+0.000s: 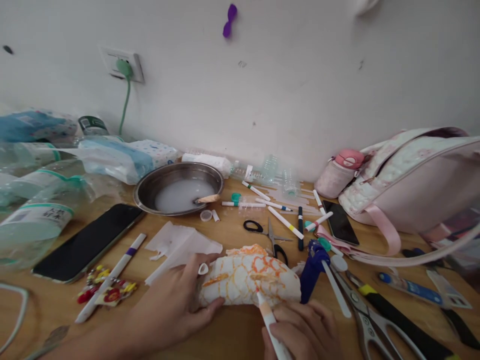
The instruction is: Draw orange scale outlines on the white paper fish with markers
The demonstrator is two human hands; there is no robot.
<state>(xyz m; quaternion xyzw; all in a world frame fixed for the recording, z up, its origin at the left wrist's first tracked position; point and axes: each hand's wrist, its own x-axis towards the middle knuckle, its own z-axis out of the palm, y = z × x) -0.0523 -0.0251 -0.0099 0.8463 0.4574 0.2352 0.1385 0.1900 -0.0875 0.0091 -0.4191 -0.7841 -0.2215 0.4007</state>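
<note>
A white, paper-covered, fish-shaped craft [234,285] lies crosswise before me, marked with orange and yellow scale-like outlines. My left hand [174,300] is closed on its left end, thumb along the near side and fingers over the top. In my right hand [305,330] is a white marker [273,327] with an orange band. Its tip touches or almost touches the craft's lower front side. Just beyond the craft are small black-handled scissors [270,235] and torn white tissue [183,245]. A blue glue gun [313,267] with a clear stick lies at its right end.
A metal bowl [140,197] of cloudy liquid stands at the back, holding a brush-like tool. Plastic bottles [48,215] and a black phone [90,242] are at left. Several markers [285,222] lie at centre right, with a pink backpack [412,175] and large shears [369,320] further right.
</note>
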